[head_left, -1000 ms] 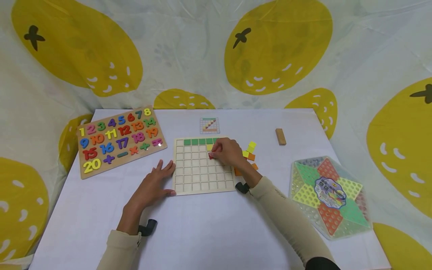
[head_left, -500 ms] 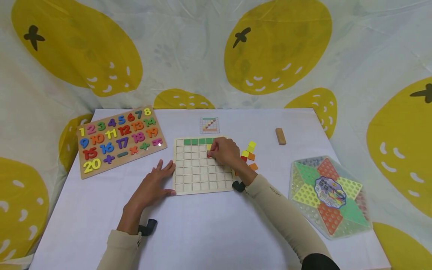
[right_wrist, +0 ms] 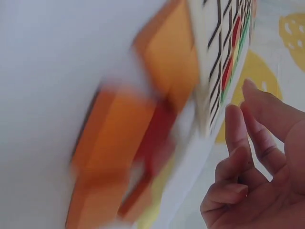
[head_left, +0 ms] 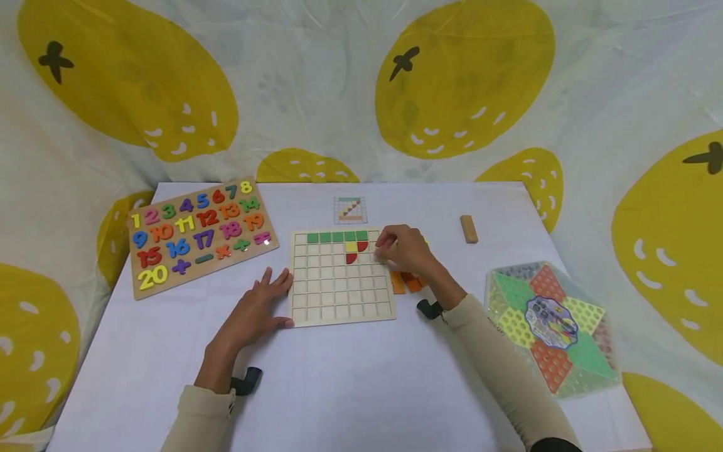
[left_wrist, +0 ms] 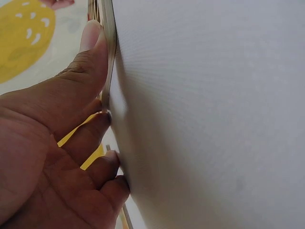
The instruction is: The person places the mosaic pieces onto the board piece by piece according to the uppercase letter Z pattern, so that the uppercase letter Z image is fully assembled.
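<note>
A wooden grid board (head_left: pixel 322 285) lies flat on the table. In its cells are a row of green square tiles (head_left: pixel 337 237), a yellow square tile (head_left: pixel 351 247), and two rounded red tiles, one right of the yellow and one below it. My left hand (head_left: pixel 257 314) rests at the board's left edge, fingers and thumb spread; its fingertips touch the rim in the left wrist view. Over the board's upper right edge is my right hand (head_left: pixel 408 248). The right wrist view shows its thumb and fingers (right_wrist: pixel 236 129) apart, holding nothing. It partly hides the loose tiles.
Loose orange tiles (head_left: pixel 398 282) lie right of the board, with red and yellow ones among them. Behind it is a small pattern card (head_left: pixel 350 210). A number board (head_left: pixel 198 242) stands left; a wooden block (head_left: pixel 469 229) and a star-patterned game board (head_left: pixel 553 326) lie right.
My right hand has let go of a red tile, which now sits in the cell below the yellow one, and has moved right. The left hand has stayed put.
</note>
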Demonstrator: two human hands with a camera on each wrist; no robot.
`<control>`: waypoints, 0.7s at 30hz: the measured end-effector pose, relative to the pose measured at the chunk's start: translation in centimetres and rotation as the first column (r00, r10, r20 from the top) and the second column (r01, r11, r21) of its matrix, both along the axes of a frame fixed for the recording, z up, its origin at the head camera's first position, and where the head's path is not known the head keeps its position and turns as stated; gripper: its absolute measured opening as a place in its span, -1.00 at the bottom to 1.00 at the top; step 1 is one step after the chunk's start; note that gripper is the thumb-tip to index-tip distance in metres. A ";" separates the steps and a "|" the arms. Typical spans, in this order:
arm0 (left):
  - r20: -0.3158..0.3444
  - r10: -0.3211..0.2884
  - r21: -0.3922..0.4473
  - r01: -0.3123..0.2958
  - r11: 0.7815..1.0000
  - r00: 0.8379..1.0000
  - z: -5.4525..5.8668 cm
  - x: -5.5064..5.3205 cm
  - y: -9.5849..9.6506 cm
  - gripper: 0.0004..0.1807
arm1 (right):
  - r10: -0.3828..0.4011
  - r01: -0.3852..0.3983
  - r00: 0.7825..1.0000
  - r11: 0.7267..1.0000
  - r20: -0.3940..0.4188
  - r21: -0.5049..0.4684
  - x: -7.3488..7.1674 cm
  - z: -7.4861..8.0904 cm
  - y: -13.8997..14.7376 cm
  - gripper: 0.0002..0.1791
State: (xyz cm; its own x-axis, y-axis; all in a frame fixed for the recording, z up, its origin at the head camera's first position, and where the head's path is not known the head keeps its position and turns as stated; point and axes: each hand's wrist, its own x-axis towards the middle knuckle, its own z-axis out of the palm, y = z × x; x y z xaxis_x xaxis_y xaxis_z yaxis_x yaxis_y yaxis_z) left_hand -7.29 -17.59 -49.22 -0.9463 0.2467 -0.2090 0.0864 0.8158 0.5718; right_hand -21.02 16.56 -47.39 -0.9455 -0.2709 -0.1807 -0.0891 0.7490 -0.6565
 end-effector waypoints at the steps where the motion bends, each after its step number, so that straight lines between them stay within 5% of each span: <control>1: 0.000 -0.001 0.000 0.001 1.000 1.000 0.0 0.0 0.0 0.14 | 0.002 -0.002 1.000 1.000 0.009 0.002 -0.1 0.2 0.6 -0.87; 11: -0.005 -0.003 -0.001 0.003 1.000 1.000 -0.1 0.0 -0.1 0.15 | 0.079 -0.087 0.995 0.990 0.066 0.115 -0.7 0.6 5.6 -0.73; 21: -0.001 0.003 0.016 -0.003 1.000 1.000 -0.3 0.0 -0.1 0.15 | 0.147 -0.158 0.986 0.973 0.075 0.168 -0.8 0.2 6.1 -0.76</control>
State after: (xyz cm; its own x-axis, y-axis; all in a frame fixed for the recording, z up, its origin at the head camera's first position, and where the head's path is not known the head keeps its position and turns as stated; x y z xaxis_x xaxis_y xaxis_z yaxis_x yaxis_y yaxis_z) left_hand -7.34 -17.68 -49.50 -0.9473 0.2470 -0.2041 0.0844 0.8069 0.5847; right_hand -21.85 22.65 -47.16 -0.8810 -0.3708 -0.2939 -0.1746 0.8322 -0.5263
